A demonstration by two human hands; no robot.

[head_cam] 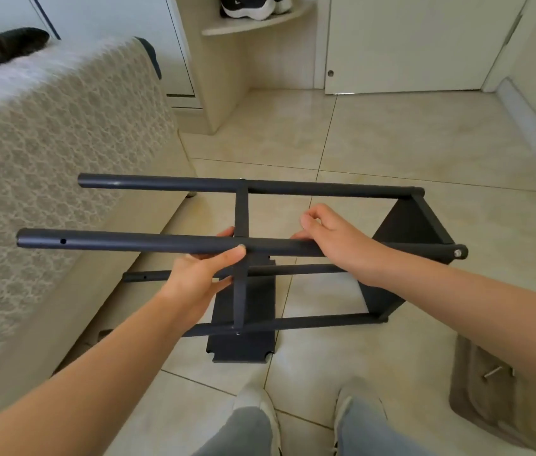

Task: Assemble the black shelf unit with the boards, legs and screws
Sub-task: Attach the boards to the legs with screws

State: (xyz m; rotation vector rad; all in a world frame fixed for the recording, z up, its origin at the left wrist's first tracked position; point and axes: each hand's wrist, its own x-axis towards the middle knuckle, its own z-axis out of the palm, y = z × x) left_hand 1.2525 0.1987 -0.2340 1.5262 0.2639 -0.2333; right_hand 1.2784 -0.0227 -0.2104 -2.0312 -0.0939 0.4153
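The black shelf unit (293, 187) is held on its side above the floor, its tube legs running left to right. One board (408, 225) closes the right end and a middle board (241, 212) shows edge-on. My left hand (206, 274) grips the near upper leg (112, 240) from below, next to the middle board. My right hand (332, 232) holds the same leg further right, fingers curled over it. A loose black board (243, 343) with notched corners lies flat on the floor beneath. A screw head (457, 253) shows at the leg's right end.
A sofa with a pale lace cover (46, 143) stands close on the left. A brown mat (490, 390) with loose screws (492, 373) lies at the lower right. My feet (309, 413) are on the tiled floor. White cabinet doors (408, 44) and a corner shelf with shoes (253, 8) are behind.
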